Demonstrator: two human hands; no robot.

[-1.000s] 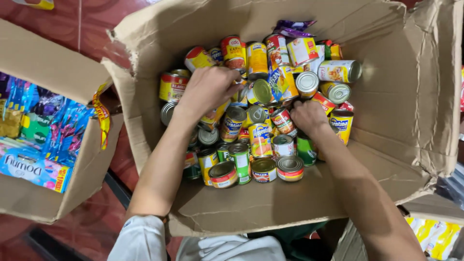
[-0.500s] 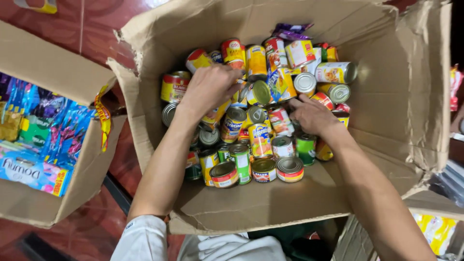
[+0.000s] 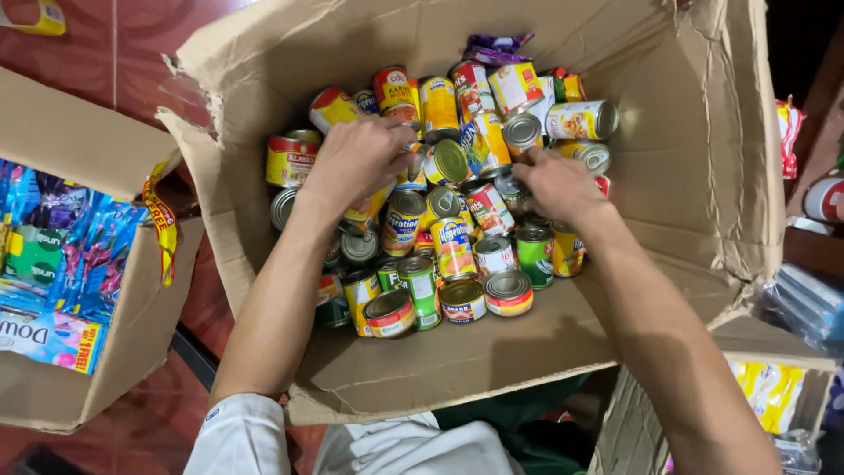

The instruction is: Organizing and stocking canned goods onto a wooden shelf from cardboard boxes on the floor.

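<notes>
Inside the torn brown cardboard box (image 3: pixel 703 158), we close our left hand (image 3: pixel 356 158) around one yellow-labelled tin can (image 3: pixel 369 209) and lift straight up, while our right hand (image 3: pixel 554 185) rests on the piled cans (image 3: pixel 457 237), its grip hidden.

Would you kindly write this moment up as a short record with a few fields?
Setting: large open cardboard box on a reddish floor.
Contents: a heap of tin cans, some upright, some on their sides.
Left hand: down among the cans at the left of the heap; what the fingers grip is hidden.
Right hand: resting on cans at the right of the heap.
Beside it: a smaller box of coloured sachets.
</notes>
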